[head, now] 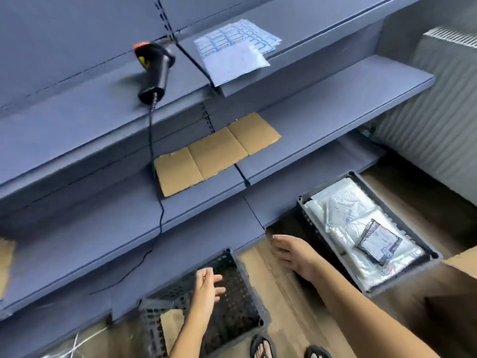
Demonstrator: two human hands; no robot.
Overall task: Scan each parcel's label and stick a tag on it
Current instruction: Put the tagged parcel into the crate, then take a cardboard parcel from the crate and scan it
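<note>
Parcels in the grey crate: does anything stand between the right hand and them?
Only the low wall of the grey plastic crate. The open right hand is beside it, and the white plastic-bag parcels lie uncovered inside.

The print on the tag sheets (237, 45) is too small and soft to read, and so are the labels (378, 240) on the parcels (343, 210) in the right crate (396, 214). The left forearm (191, 326) covers part of the left crate (152, 313) and of the cardboard scrap (170, 324) in it. The frame's edges cut a cardboard piece (5, 264) at the left, a brown box (462, 259) at the right and the sandalled feet (262, 347) below.
</note>
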